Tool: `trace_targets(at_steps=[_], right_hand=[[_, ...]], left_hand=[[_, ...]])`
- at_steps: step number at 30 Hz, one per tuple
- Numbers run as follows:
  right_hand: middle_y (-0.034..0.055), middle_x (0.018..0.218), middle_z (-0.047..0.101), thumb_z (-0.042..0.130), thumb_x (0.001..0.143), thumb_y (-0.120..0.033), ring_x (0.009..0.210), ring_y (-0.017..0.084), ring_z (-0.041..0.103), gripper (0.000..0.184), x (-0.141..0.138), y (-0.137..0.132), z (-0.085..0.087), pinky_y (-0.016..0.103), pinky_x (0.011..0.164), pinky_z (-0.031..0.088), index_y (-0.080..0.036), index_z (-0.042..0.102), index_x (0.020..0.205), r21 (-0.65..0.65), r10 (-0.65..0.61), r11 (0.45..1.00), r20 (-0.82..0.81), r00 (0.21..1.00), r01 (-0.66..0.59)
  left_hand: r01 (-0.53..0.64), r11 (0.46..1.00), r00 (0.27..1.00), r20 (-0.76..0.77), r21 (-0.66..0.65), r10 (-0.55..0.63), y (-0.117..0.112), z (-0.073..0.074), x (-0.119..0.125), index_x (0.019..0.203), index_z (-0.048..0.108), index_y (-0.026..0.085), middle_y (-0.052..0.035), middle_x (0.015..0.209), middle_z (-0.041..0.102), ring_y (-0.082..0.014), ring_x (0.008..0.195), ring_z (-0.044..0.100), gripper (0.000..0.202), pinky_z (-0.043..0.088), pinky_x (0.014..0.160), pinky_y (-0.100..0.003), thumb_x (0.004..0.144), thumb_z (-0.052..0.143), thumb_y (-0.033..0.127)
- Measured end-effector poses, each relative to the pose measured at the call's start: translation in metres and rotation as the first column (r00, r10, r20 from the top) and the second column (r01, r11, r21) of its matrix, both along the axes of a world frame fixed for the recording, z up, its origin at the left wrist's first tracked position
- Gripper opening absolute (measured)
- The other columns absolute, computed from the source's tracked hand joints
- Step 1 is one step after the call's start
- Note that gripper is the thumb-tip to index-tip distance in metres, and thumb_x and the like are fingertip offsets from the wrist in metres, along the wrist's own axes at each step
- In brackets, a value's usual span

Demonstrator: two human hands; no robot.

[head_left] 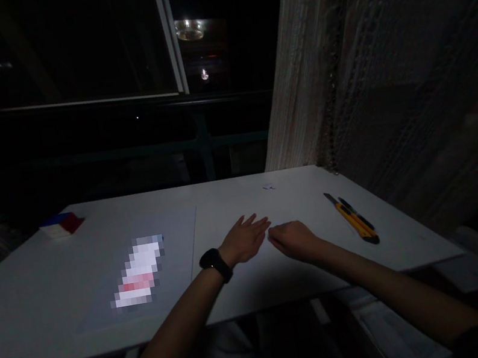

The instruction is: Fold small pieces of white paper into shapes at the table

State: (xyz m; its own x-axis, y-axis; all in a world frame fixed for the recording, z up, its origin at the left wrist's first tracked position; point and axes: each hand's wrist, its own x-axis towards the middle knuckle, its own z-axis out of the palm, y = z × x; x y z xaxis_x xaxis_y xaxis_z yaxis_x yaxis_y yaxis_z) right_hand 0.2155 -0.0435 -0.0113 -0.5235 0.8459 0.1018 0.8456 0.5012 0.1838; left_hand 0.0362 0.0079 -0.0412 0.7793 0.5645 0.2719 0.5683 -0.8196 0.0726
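Observation:
My left hand [245,240], with a black watch [215,265] on its wrist, is over the middle of the white table [249,293], its fingers stretched out and apart. Close beside it, my right hand [294,240] is closed, thumb side toward the left fingertips. A small pale bit shows at its fingertips, too small to name. To the right lies a yellow utility knife [352,218] with its blade pointing away from me. A dark, thin object lies alongside the knife. Beyond my hands is a small white paper scrap [268,187].
At left, a bright blurred-out screen [140,272] rests on a large pale sheet [179,232]. A blue, red and white cube [61,225] sits near the far left edge. Curtains [290,72] hang at the right, and a dark window [83,46] is behind the table.

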Motion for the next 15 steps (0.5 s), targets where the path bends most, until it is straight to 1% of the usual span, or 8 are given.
trace_targets(at_steps=[5,9,12,15], right_hand=[[0.0104,0.088,0.067,0.032,0.09,-0.024,0.077,0.019,0.063,0.026,-0.017,-0.012,-0.003,0.026,0.062,0.04,-0.015,0.054,0.101,-0.018,0.1,0.995,-0.004,0.995,-0.1],[0.0111,0.085,0.067,0.035,0.087,-0.021,0.073,0.02,0.063,0.025,-0.031,-0.02,-0.006,0.026,0.057,0.039,-0.012,0.053,0.102,-0.051,0.158,0.986,0.005,0.987,-0.157],[0.0114,0.08,0.067,0.037,0.085,-0.019,0.07,0.02,0.063,0.023,-0.039,-0.023,-0.007,0.026,0.055,0.039,-0.011,0.055,0.098,-0.083,0.18,0.981,0.02,0.984,-0.178],[0.0116,0.076,0.067,0.038,0.083,-0.016,0.069,0.021,0.063,0.02,-0.046,-0.027,-0.003,0.026,0.052,0.039,-0.012,0.058,0.088,-0.116,0.21,0.972,0.039,0.977,-0.204]], left_hand=[[-0.003,1.0,1.0,-0.017,-0.015,0.003,-0.001,0.002,0.0,0.135,0.03,0.028,0.0026,0.142,0.033,-0.0192,0.132,0.024,0.045,0.016,0.106,-0.041,0.093,0.018,0.035],[-0.006,0.999,1.0,-0.02,-0.032,0.005,0.0,0.003,0.001,0.135,0.031,0.029,0.0032,0.141,0.034,-0.0193,0.131,0.025,0.045,0.017,0.105,-0.041,0.093,0.017,0.036],[-0.005,0.999,1.0,-0.012,-0.047,0.004,0.0,0.003,0.001,0.134,0.032,0.031,0.0039,0.141,0.034,-0.0193,0.131,0.025,0.044,0.017,0.105,-0.042,0.093,0.016,0.038],[-0.009,0.998,1.0,-0.006,-0.057,0.008,0.0,0.003,0.001,0.134,0.032,0.031,0.0035,0.141,0.034,-0.0193,0.131,0.025,0.045,0.016,0.105,-0.042,0.093,0.016,0.038]])
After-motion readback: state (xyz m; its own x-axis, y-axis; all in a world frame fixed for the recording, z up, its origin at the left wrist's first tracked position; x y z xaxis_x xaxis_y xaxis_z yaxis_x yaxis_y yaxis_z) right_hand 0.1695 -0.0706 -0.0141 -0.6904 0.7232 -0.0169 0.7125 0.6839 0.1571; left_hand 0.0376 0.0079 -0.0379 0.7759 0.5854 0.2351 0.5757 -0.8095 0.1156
